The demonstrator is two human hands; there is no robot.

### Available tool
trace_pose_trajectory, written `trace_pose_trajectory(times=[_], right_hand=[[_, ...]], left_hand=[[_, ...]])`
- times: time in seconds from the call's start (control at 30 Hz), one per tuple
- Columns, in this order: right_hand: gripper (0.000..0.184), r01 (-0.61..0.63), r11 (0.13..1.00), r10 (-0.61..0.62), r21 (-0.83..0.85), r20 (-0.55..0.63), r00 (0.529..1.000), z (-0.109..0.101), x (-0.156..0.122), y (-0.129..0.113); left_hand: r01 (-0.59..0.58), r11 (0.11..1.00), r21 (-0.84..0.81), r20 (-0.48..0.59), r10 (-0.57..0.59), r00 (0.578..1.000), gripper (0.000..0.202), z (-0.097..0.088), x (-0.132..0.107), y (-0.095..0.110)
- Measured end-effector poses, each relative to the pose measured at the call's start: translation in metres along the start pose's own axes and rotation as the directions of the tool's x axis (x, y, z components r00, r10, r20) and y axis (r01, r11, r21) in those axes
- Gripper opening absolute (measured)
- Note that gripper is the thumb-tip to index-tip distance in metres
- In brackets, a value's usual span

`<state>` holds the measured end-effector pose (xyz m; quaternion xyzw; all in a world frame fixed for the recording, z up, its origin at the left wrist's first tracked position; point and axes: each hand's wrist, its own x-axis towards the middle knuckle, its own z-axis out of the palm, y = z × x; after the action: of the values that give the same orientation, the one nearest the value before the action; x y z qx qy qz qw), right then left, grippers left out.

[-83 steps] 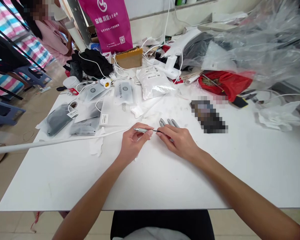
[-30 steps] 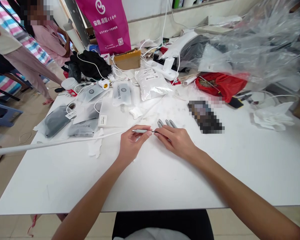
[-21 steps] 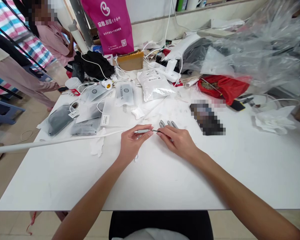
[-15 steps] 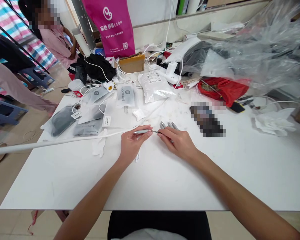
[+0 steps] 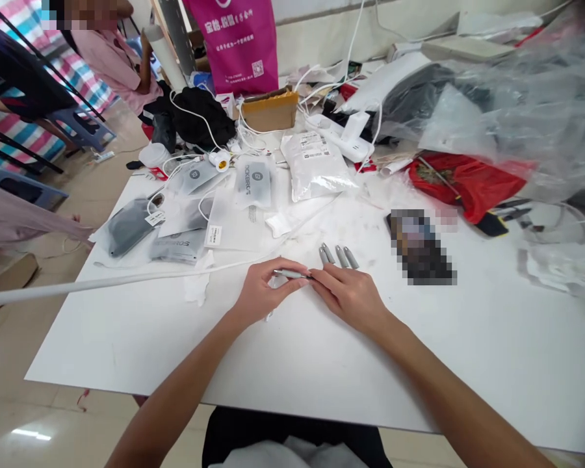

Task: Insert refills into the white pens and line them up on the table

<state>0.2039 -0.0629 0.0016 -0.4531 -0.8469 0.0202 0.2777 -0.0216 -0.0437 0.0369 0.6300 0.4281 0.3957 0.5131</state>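
Observation:
My left hand is closed in a pinch around a slim grey pen, which lies nearly level above the white table. My right hand is also closed, its fingertips pinching the thin dark end of the pen; most of that end is hidden by the fingers. Both hands' fingertips almost meet. Just beyond my right knuckles, several grey tapered pen parts lie side by side on the table. Under my left hand a small whitish piece shows only in part.
Grey pouches and a white parcel lie behind my hands. A white tube crosses at left. On the right are a phone, a red bag and clear plastic. A person is at far left.
My hands have come closer together, so the thin dark end that showed between them is now mostly covered. The view has shifted, and more of the grey pen parts shows.

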Motion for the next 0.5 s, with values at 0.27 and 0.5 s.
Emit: trace_pose_trajectory(times=[0.27,0.5], right_hand=[[0.013,0.051,0.997,-0.055,0.049,0.069,0.996,0.002,0.003,-0.004],[0.017,0.059,0.994,-0.046,-0.095,0.127,0.991,-0.011,0.015,-0.010]], left_hand=[[-0.418,0.840,0.345,0.191,0.373,0.908,0.012,-0.010,0.009,-0.023],[-0.470,0.704,0.533,0.233,0.413,0.881,0.024,-0.008,0.010,-0.033]])
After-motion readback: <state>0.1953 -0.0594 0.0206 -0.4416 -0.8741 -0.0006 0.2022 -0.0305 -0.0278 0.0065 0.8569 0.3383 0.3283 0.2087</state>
